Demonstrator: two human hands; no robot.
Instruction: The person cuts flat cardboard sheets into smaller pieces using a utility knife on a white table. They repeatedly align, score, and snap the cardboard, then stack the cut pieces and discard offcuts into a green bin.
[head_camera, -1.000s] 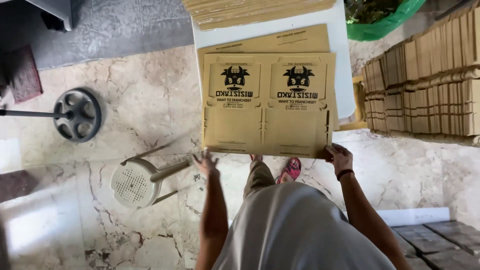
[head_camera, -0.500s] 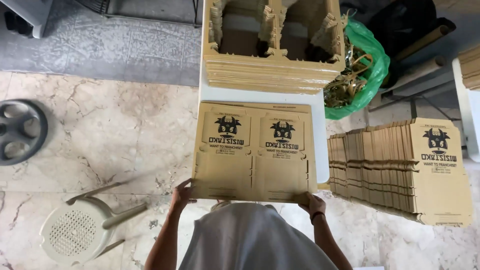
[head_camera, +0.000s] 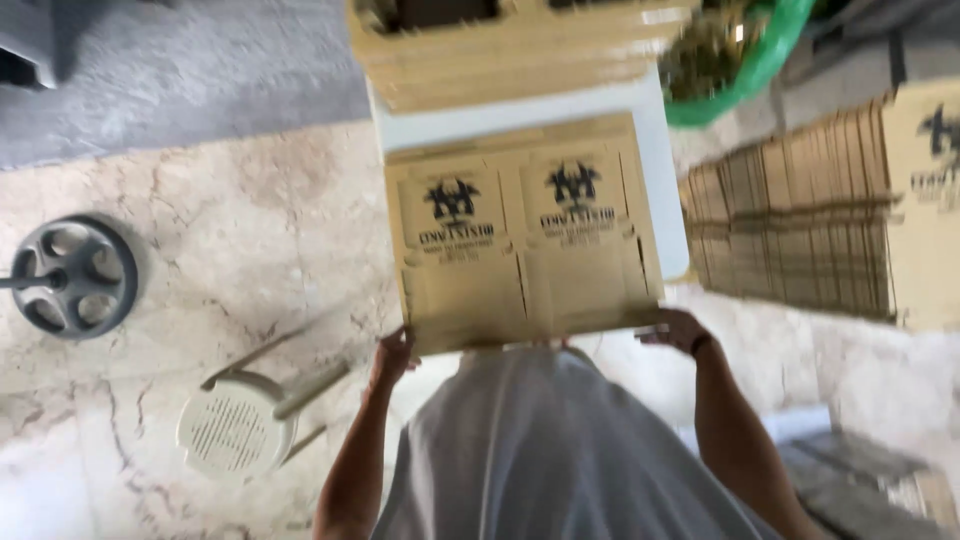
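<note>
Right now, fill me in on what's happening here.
A person holds a flat brown carton by its near corners, left hand and right hand, over a white table. More flat cartons stand stacked at the right. A white stool lies tipped on the marble floor.

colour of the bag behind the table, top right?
Green plastic bag, blurred; the head view is the only one showing it.

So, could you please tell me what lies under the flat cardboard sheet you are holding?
Under the flat cardboard sheet, a white table shows at its far and right edges, and a similar sheet peeks out behind. Whatever else lies beneath is covered.
</note>
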